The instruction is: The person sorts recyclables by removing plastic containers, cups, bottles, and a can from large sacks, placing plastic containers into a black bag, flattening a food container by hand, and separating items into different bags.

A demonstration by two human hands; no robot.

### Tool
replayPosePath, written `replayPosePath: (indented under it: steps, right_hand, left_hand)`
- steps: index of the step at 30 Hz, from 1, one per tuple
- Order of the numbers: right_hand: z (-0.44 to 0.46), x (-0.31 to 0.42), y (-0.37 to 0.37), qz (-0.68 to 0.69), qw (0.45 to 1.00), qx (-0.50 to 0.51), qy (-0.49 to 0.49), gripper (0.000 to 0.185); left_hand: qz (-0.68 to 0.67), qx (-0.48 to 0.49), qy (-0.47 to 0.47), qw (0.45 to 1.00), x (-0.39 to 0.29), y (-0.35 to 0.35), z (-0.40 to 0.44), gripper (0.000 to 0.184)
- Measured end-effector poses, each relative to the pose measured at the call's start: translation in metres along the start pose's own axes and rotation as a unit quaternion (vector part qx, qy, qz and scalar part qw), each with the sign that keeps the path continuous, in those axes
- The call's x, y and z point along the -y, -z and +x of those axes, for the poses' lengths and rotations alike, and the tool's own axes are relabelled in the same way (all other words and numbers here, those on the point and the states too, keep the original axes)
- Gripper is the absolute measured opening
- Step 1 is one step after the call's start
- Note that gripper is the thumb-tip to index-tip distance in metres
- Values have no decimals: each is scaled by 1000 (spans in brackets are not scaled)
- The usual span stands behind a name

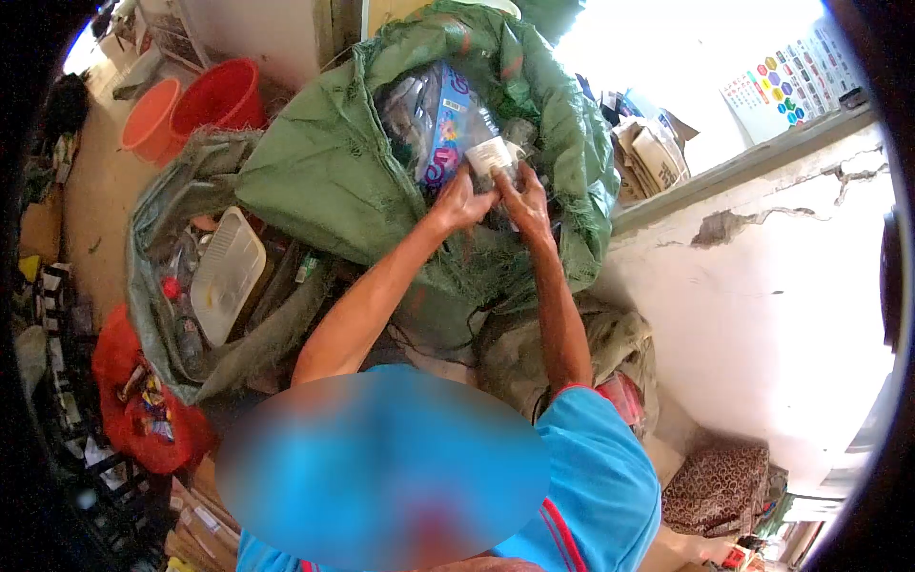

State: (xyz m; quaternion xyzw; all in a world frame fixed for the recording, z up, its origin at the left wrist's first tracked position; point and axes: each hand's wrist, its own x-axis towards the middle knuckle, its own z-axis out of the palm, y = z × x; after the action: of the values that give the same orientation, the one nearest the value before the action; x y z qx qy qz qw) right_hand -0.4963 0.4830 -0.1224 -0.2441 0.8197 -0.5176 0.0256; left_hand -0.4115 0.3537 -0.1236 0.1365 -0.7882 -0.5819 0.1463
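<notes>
Over the mouth of a big green woven sack [315, 181], my left hand [461, 202] and my right hand [524, 202] are close together. Between them is a white container [490, 157] with faint print, and the fingers of both hands are closed on its lower part. My hands hide its near end. Just left of it in the sack lies a blue printed package [452, 119] with pink lettering, among crumpled clear plastic.
At the left, a second sack [152, 238] holds a translucent tray [229, 276] and bottles. Nearby are red and orange tubs [219, 95] [150, 119] and a red bag [143, 410]. A cracked white wall [762, 305] with a ledge bounds the right. A patterned bag [715, 491] stands lower right.
</notes>
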Motion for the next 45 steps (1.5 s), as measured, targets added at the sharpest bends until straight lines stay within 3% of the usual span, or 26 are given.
replayPosePath:
  steps: [1,2,3,6,8,9,11,14,16,18,20,22,23,24,25,27,30,32,33,34,36,38,40,42,44,45]
  right_hand:
    - [2,5,2,-105,993,-20,53,68]
    - [4,9,3,-208,972,-40,102,69]
    - [8,6,2,-206,973,-38,97,69]
    - [36,-6,1,-228,973,-2,25,70]
    - [59,-11,2,-237,965,87,-71,71]
    - [65,-13,-1,-262,959,62,-92,70]
    - [83,-31,-1,-224,968,104,-44,68]
    - [108,-67,2,-251,961,115,-11,73]
    - [122,-88,13,-273,951,138,-33,77]
    - [137,-108,29,-316,919,214,-100,76]
    - [117,-102,29,-274,943,186,-33,72]
    - [103,-102,39,-320,926,199,36,68]
    - [99,-105,46,-354,909,211,66,66]
    - [76,-74,45,-290,949,66,104,57]
    - [55,-36,42,-219,963,-82,137,47]
    - [29,22,38,-157,978,-53,124,38]
    - [-36,113,4,-1,990,85,114,27]
    - [-74,147,-30,-45,965,210,150,29]
    - [-86,126,-61,-45,959,237,151,29]
    - [-112,159,-84,-12,948,317,39,37]
    - [-133,154,-143,52,909,413,17,53]
    - [-134,130,-202,66,914,399,24,71]
    - [-139,169,-207,141,886,439,-37,70]
    - [-137,146,-229,175,864,464,-85,69]
    - [-137,121,-250,193,876,381,-225,64]
    - [-131,105,-257,213,862,407,-213,62]
  left_hand:
    - [-15,26,12,999,20,-8,5,72]
    - [58,44,60,996,30,-8,4,68]
    - [60,47,64,995,24,-6,-2,68]
    - [157,11,50,986,-16,13,-22,52]
    - [236,145,41,960,-26,24,-29,44]
    - [264,164,12,950,-22,26,-34,47]
    - [267,160,-50,949,-27,22,-50,42]
    - [213,86,-190,955,-42,14,-71,35]
    - [209,-60,-323,921,-61,24,-92,27]
    - [200,-101,-304,926,-61,57,-111,28]
    - [198,-233,-257,917,-50,119,-135,27]
    - [251,-394,-93,879,-20,185,-170,28]
    - [236,-423,-36,874,0,213,-186,34]
    - [357,-446,9,821,40,233,-205,41]
    - [427,-396,60,810,65,241,-228,46]
    - [501,-295,115,806,119,245,-264,39]
    - [463,-310,83,826,143,250,-298,30]
    - [446,-301,117,835,135,247,-297,23]
    - [450,-300,98,835,141,245,-298,23]
    - [455,-301,79,834,144,243,-298,23]
    - [463,-312,35,829,132,232,-298,22]
    - [472,-327,-5,819,114,221,-298,21]
    - [473,-316,-22,822,93,213,-300,20]
    - [482,-310,-6,820,91,212,-299,19]
    - [469,-331,-24,818,98,213,-298,24]
    - [467,-333,-19,819,93,214,-301,24]
